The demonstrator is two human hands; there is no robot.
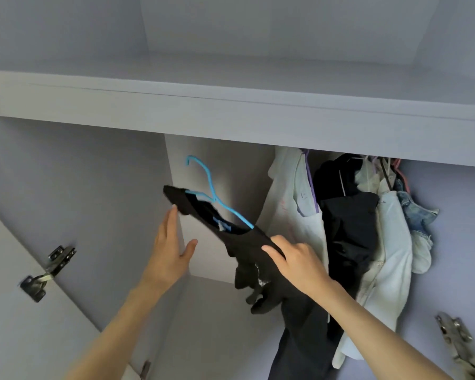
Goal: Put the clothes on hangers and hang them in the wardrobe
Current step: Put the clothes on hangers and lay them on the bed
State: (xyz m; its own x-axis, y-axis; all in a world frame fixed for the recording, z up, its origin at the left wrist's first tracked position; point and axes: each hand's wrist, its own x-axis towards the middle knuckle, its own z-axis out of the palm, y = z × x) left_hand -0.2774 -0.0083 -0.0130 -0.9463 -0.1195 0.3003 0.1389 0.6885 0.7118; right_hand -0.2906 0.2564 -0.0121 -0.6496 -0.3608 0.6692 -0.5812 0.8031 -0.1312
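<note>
So the black top (247,242) is already on the blue hanger (211,193) and it's being carried up into the wardrobe (231,124), tilted quite a bit, hook end higher and over toward the left hand. The right hand (294,259) lies over the lower shoulder of the garment with fingers bent over the fabric, looks like it's gripping the hanger through the cloth, which makes sense since that's what carries the weight. The left hand (170,242) is open, fingers straight, fingertips just touching the upper shoulder end, probably only steadying it so the top doesn't slide off while tilted. The hook isn't on anything yet; the rail is hidden behind the shelf front (231,133) above both hands, so I can't tell how close it is. Just to the right of the right hand there's a bunch of hung clothes (368,215) already packed together, so I'd guess the free gap above the left hand is the target. The hook needs levelling first, I reckon.
</note>
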